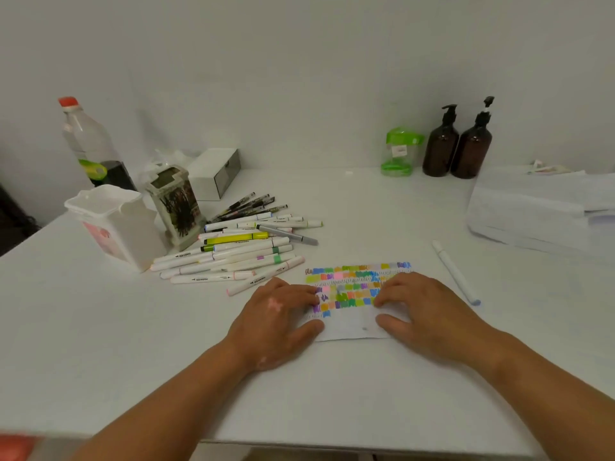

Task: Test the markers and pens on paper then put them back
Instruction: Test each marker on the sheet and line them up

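Observation:
A small sheet of paper [352, 322] covered in rows of coloured test swatches lies on the white table. My left hand [276, 322] rests flat on its left edge and my right hand [429, 314] on its right edge, both with fingers spread and holding no pen. A heap of white-bodied markers [233, 252] and several black pens [251, 204] lies to the upper left of the paper. One white marker with a blue cap [456, 272] lies alone to the right. Two holders stand left of the heap: a white one [116, 224] and a picture-printed one [176, 207].
At the back left stand a plastic bottle with a red cap [88, 141] and a white box [216, 173]. A green-lidded jar [399, 151] and two brown pump bottles [457, 144] stand at the back. A stack of white paper [539, 207] lies right. The table's front edge [299, 445] is near.

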Demonstrator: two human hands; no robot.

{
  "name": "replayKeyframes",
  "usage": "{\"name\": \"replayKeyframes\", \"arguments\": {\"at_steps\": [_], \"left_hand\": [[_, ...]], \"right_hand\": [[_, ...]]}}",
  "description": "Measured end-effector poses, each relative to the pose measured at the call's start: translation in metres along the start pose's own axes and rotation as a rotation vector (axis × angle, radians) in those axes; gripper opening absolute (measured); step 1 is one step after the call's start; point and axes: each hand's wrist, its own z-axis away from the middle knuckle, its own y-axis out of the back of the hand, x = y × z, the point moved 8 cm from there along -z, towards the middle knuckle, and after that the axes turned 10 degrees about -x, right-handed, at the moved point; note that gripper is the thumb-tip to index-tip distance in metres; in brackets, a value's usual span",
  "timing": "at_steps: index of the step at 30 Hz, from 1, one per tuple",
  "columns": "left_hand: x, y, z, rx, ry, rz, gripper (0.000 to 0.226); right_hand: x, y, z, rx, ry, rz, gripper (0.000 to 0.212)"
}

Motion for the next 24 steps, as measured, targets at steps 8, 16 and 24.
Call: {"name": "replayKeyframes", "arguments": {"at_steps": [8, 16, 24], "left_hand": [[-0.056, 0.031, 0.014, 0.182, 0.4, -0.258, 0.032], [-0.061, 0.022, -0.008, -0.107, 0.425, -0.201, 0.024], [-0.008, 0.022, 0.006, 0.055, 0.434, 1.182, 0.017]], "right_hand": [[-0.007, 0.001, 0.018, 0.01, 0.01, 0.039, 0.026], [-0.029, 0.008, 0.029, 0.149, 0.014, -0.112, 0.014], [-0.067, 0.007, 0.014, 0.102, 0.01, -0.609, 0.031]]}}
